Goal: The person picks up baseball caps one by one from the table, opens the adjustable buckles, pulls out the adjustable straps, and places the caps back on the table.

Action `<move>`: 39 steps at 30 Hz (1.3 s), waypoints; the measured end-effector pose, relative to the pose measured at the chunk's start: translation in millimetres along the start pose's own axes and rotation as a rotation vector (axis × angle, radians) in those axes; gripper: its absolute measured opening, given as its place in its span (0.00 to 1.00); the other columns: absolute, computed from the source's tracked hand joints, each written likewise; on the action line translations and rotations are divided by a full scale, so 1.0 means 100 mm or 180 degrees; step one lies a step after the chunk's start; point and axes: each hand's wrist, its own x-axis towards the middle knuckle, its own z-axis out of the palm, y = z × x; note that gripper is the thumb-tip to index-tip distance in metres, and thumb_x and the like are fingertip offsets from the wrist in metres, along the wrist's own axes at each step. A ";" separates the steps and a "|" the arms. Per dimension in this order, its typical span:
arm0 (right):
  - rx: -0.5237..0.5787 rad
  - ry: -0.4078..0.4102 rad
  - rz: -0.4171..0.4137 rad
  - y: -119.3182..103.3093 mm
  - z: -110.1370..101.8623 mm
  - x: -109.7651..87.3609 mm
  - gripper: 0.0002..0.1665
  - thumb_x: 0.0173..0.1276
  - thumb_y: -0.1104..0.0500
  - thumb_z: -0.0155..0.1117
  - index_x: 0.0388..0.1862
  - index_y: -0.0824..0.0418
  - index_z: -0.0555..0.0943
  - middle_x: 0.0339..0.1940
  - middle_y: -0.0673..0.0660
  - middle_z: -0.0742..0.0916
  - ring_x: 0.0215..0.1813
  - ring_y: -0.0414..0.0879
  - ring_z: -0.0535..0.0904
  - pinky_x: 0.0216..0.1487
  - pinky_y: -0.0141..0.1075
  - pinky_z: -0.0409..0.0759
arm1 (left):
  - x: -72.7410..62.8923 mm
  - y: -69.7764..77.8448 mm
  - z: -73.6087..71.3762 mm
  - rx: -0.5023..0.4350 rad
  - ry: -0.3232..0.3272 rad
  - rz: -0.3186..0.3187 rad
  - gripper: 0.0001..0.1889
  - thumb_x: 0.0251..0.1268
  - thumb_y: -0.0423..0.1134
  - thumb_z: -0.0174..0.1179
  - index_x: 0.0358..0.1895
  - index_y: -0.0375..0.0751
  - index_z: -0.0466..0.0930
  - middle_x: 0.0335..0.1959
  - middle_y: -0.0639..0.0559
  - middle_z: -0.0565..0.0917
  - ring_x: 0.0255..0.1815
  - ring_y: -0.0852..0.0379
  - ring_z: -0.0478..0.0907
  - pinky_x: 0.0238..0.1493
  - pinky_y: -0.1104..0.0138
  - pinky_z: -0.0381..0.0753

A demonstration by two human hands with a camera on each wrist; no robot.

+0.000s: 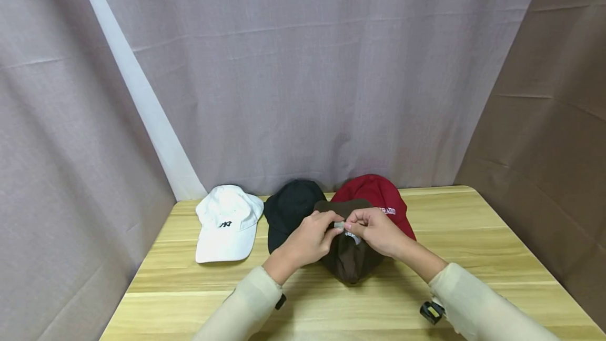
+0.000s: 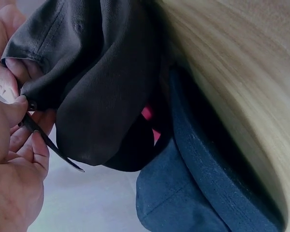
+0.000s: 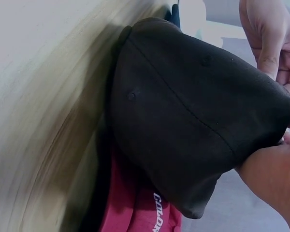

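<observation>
Both hands work at the back strap of a dark brown cap, held tilted over the table with its brim pointing away. In the head view, my left hand pinches a small light-grey piece at the strap. My right hand pinches the cap's rear edge just beside it. The left wrist view shows the dark strap hanging past the left fingers, with a small metal buckle close to the thumb tip. Seen from the right wrist, the crown hides most of the right fingers.
Behind the brown cap sit a black cap and a red cap with white lettering. Further left lies a white cap with a dark logo. All rest on a wooden table backed by grey curtains.
</observation>
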 end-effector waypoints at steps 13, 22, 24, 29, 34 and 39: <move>0.0034 -0.0013 -0.0032 -0.03 0.05 -0.01 0.08 0.76 0.67 0.64 0.35 0.70 0.83 0.21 0.51 0.78 0.24 0.35 0.69 0.26 0.29 0.69 | -0.05 -0.05 -0.01 -0.0071 0.0058 -0.0048 0.10 0.81 0.38 0.61 0.56 0.40 0.84 0.52 0.49 0.91 0.50 0.53 0.88 0.56 0.62 0.87; -0.0196 0.0132 0.0044 -0.01 0.10 0.01 0.17 0.76 0.55 0.70 0.29 0.64 0.82 0.18 0.48 0.77 0.22 0.36 0.70 0.24 0.30 0.67 | -0.04 -0.04 -0.01 0.0016 0.0150 0.0101 0.09 0.79 0.37 0.62 0.56 0.41 0.84 0.50 0.51 0.91 0.48 0.56 0.88 0.56 0.63 0.85; -0.0240 0.0173 -0.0007 0.00 0.12 0.01 0.18 0.76 0.55 0.70 0.27 0.63 0.81 0.18 0.47 0.76 0.22 0.36 0.70 0.25 0.30 0.68 | -0.03 -0.03 -0.01 0.0074 0.0172 0.0168 0.09 0.79 0.37 0.63 0.55 0.42 0.84 0.49 0.52 0.92 0.48 0.56 0.88 0.57 0.63 0.85; -0.0241 0.0183 -0.0088 -0.01 0.15 -0.01 0.18 0.77 0.58 0.68 0.25 0.63 0.80 0.19 0.46 0.76 0.24 0.37 0.71 0.27 0.31 0.71 | -0.06 -0.01 -0.02 0.0133 0.0193 0.0222 0.08 0.78 0.37 0.63 0.54 0.41 0.84 0.48 0.51 0.92 0.47 0.56 0.88 0.56 0.64 0.85; -0.0256 0.0219 -0.0121 -0.02 0.17 -0.03 0.18 0.77 0.60 0.68 0.25 0.63 0.80 0.17 0.46 0.75 0.23 0.37 0.70 0.27 0.31 0.71 | -0.08 0.00 -0.01 0.0095 0.0185 0.0229 0.08 0.78 0.36 0.63 0.54 0.41 0.84 0.48 0.51 0.91 0.47 0.56 0.88 0.57 0.64 0.85; -0.0247 0.0255 -0.0152 -0.06 0.18 -0.05 0.18 0.77 0.60 0.68 0.24 0.63 0.80 0.18 0.46 0.75 0.24 0.36 0.70 0.29 0.31 0.71 | -0.06 -0.02 -0.01 0.0101 0.0158 0.0226 0.07 0.78 0.37 0.64 0.53 0.42 0.84 0.48 0.52 0.91 0.47 0.57 0.88 0.56 0.64 0.86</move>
